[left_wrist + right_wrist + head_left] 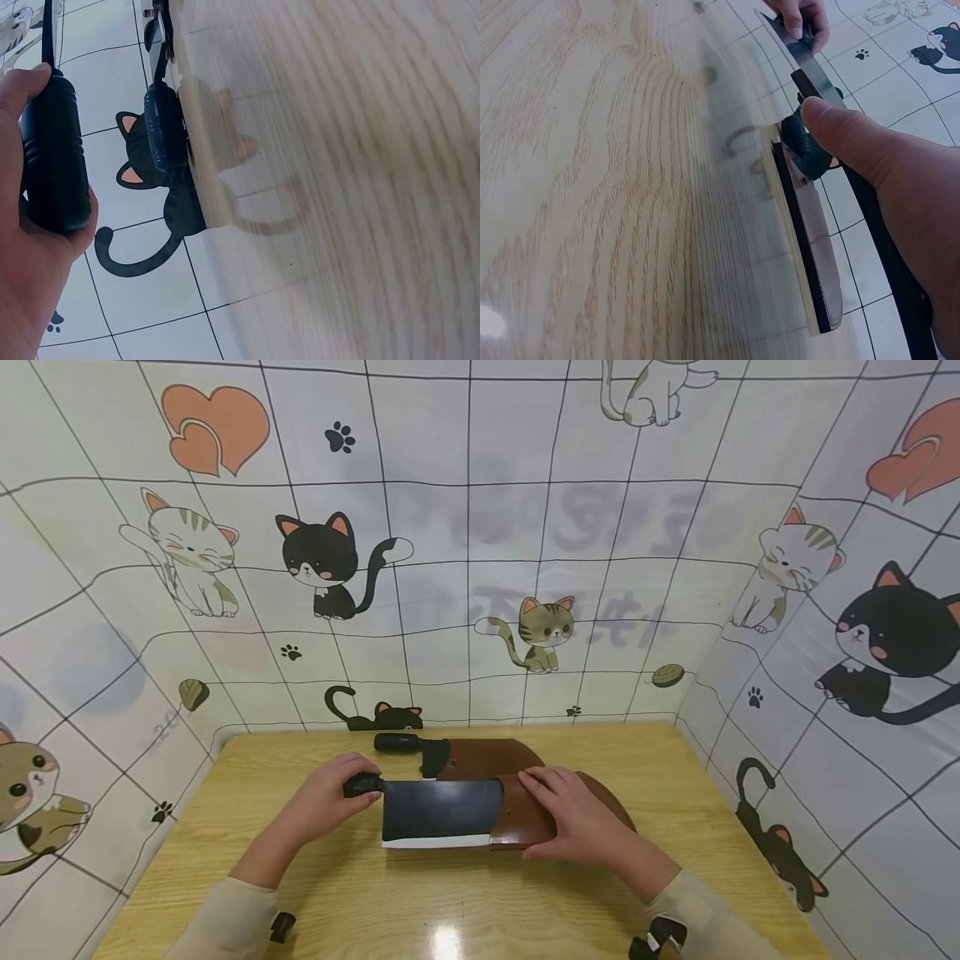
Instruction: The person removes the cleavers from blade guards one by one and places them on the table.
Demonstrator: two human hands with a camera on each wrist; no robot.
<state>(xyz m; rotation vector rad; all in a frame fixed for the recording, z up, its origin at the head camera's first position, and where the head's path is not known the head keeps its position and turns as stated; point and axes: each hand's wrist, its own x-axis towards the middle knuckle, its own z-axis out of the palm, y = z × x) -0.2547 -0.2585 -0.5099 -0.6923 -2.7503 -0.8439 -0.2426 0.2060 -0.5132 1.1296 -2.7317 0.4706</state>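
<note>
A cleaver with a wide dark blade (pixel 442 810) and a bright cutting edge is held level over the table. My left hand (pixel 333 797) grips its black handle (pixel 56 154) at the left. The blade's right part runs into a brown sheath (pixel 517 818), so that end is hidden. Across the sheath lies my right hand (pixel 581 818), holding it with the thumb on the near side and the fingers on the far side. In the right wrist view, the thumb (pixel 847 139) presses along the sheath's face. Behind lies a second cleaver, its black handle (pixel 397 742) pointing left.
The second cleaver's brown sheath (pixel 491 756) lies near the back of the wooden table (pixel 315 877), partly covered by the front one. A white sheet (pixel 465 527) with cat drawings and grid lines rises behind the table and along both sides.
</note>
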